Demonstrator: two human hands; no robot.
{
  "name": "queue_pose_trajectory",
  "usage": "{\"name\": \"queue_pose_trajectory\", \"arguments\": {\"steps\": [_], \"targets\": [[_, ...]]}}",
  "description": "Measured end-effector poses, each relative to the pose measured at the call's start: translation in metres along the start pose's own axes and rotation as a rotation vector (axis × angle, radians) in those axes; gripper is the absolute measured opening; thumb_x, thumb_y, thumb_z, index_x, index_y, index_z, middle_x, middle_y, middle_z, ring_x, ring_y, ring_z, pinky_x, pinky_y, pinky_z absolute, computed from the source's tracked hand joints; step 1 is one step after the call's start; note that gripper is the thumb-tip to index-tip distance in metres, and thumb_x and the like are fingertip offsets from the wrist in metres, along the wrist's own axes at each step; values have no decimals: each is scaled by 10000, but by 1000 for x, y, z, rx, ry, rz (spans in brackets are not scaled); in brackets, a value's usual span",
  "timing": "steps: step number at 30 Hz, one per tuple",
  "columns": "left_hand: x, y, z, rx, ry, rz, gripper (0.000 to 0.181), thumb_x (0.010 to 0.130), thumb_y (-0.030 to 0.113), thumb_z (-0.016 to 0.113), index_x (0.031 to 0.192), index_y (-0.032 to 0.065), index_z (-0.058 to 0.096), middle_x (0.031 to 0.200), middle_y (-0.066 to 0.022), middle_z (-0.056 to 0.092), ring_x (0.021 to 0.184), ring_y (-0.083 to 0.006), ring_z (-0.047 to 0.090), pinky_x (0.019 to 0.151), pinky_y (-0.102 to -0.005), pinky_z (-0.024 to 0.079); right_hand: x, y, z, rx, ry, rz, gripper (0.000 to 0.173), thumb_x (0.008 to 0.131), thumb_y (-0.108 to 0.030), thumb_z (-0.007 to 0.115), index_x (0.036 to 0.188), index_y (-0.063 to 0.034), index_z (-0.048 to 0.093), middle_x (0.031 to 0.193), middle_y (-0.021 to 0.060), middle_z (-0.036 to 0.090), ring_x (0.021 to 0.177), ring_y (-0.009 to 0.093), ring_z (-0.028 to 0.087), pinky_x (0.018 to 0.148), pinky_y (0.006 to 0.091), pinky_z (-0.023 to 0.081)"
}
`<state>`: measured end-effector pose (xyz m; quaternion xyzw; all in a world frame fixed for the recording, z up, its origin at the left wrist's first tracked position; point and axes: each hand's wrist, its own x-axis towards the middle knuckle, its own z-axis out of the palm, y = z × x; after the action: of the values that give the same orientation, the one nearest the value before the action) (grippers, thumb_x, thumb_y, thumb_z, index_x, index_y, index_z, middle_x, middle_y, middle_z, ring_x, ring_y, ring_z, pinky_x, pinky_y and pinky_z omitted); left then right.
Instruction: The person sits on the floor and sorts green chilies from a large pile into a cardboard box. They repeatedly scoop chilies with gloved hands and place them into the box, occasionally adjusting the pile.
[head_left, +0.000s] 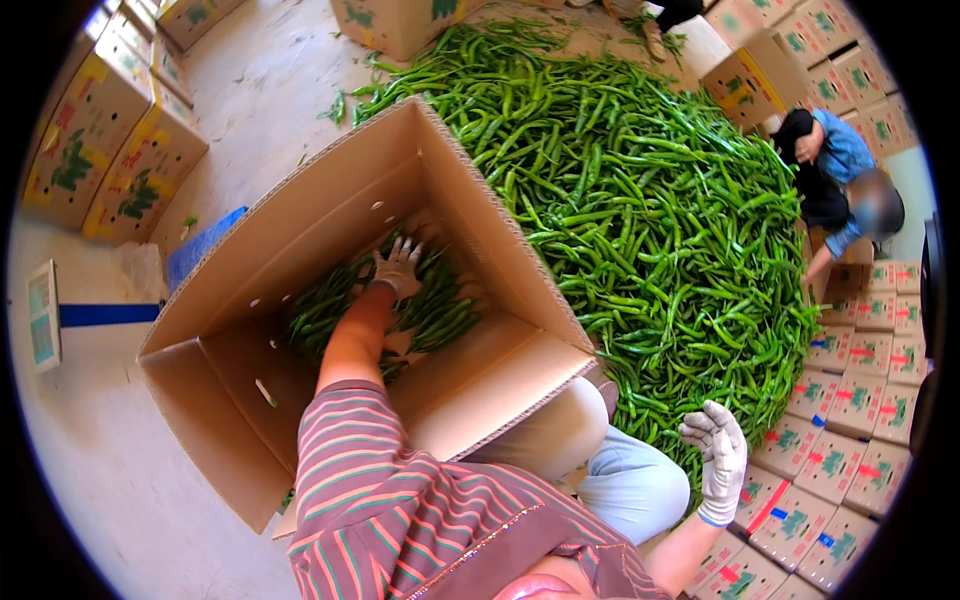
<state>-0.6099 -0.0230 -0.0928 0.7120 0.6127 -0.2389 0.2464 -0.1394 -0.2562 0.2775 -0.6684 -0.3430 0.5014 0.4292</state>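
Note:
Deep inside an open cardboard box (480, 390), my left hand (398, 268) in a pale work glove lies with spread fingers on a layer of long green peppers (442, 319). The box's top is wide open, and bare cardboard shows between some of the peppers. My right hand (718, 457), gloved too, is raised beside my bent knee, its fingers loosely curved and holding nothing. Below and beyond it spreads a large heap of green chili peppers (645, 225), close along the box's right side.
Printed cartons (847, 405) are stacked along the right, and more cartons (112, 150) stand at upper left. A co-worker (847, 157) crouches at the heap's far right edge. Another carton (397, 26) stands behind the heap. A panel with a display (43, 316) is at far left.

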Motion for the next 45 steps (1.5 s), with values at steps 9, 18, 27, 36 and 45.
{"name": "queue_pose_trajectory", "arguments": {"steps": [9, 18, 27, 36, 45], "targets": [[-67, -16, -109, -293, 159, 275, 475, 825, 315, 598, 1204, 30, 607, 1142, -277, 630, 1109, -423, 585, 959, -463, 467, -23, 15, -41, -26, 83, -25, 470, 961, -275, 571, 1299, 49, 529, 1108, 175, 675, 978, 256, 678, 879, 356, 531], [-278, 156, -314, 360, 836, 437, 156, 882, 226, 594, 824, 82, 615, 900, -104, 637, 851, -286, 646, 704, -444, 518, 2, 72, -88, 68, -66, -28, 414, 998, -188, 554, 1343, 32, 490, 1152, 141, 647, 1032, 206, 634, 938, 327, 490], [-94, 416, -286, 574, 172, 785, 295, 880, 319, 545, 911, 50, 660, 926, -117, 700, 859, -321, 690, 745, -444, 558, 90, 149, -112, 244, -216, -31, 424, 998, -183, 565, 1340, 52, 482, 1131, 144, 644, 1035, 206, 630, 935, 322, 499], [112, 453, -66, 336, 336, 547, 335, 861, 178, 584, 1172, 57, 557, 1191, -153, 608, 1133, -300, 602, 870, -417, 530, 144, 276, -121, 93, -106, 102, 445, 944, -232, 605, 1292, 40, 548, 1076, 111, 674, 907, 148, 614, 843, 269, 494], [36, 464, -144, 348, 247, 289, 269, 769, 171, 647, 1026, 133, 714, 1031, -119, 710, 967, -329, 686, 796, -416, 558, 172, 272, -117, -221, -254, 20, 473, 925, -363, 600, 1254, -22, 584, 1147, 196, 674, 1056, 326, 651, 924, 364, 496]]}}
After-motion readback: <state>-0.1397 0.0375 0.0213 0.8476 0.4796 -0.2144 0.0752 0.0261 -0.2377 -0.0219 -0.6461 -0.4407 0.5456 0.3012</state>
